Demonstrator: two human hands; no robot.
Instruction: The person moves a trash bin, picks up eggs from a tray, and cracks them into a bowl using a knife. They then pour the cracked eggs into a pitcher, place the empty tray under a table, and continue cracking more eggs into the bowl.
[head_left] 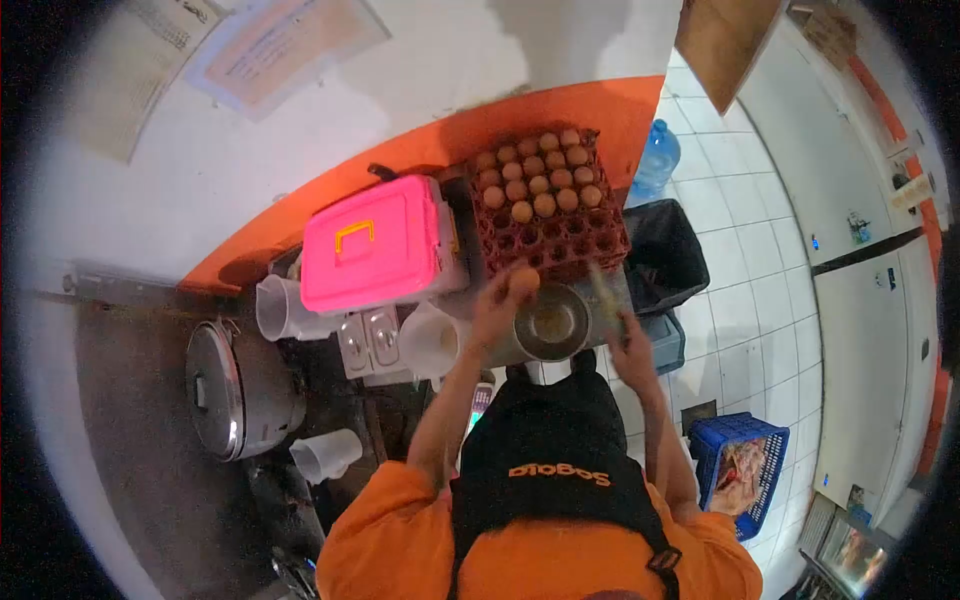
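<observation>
My left hand [497,308] is closed around a brown egg [523,282], held just above the left rim of a round metal bowl [552,350]. Some yellowish liquid shows at the bottom of that bowl. On its other side, my right hand [630,348] grips a long, thin utensil [604,292] that points up and away, smeared by motion. Beyond the bowl lies a stack of reddish egg trays [560,250]. Brown eggs [539,184] fill the far rows of the top tray, while its near rows show bare cups.
A pink-lidded box [370,245] stands left of the trays, with a white plastic container [430,340] before it. Further left is a large lidded pot [225,390]. A black bin [668,255] and a blue crate [738,470] stand at the right.
</observation>
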